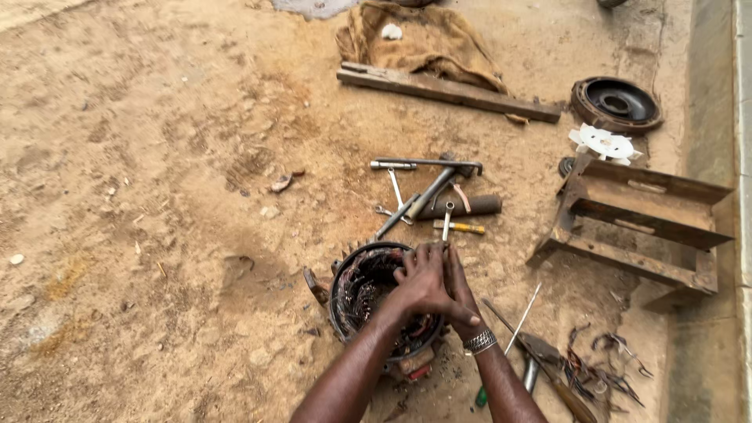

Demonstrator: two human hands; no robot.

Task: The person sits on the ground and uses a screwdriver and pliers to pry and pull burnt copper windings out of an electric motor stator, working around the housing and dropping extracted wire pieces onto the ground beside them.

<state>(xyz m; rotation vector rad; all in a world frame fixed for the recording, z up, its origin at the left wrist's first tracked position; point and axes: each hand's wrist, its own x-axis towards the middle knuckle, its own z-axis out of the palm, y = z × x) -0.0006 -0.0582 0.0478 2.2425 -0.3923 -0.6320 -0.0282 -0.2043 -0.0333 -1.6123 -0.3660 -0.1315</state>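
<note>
A round motor stator [356, 294] with dark copper windings inside its metal housing lies on the sandy ground. Both my hands rest on its far right rim. My left hand [421, 283] lies across the rim with its fingers curled over the windings. My right hand [460, 291], with a metal bracelet on the wrist, is pressed against the left one, fingers pointing away from me and thumb sticking out. The part of the rim under the hands is hidden.
Just beyond the stator lie a hammer [439, 184], wrenches [394, 166] and a yellow-handled screwdriver [460, 227]. A wooden plank [446, 92] and brown cloth [427, 39] are farther off. At right sit a rusty metal frame [642, 227], white fan [605, 143], round end cover [616, 103] and wire scraps [595, 368].
</note>
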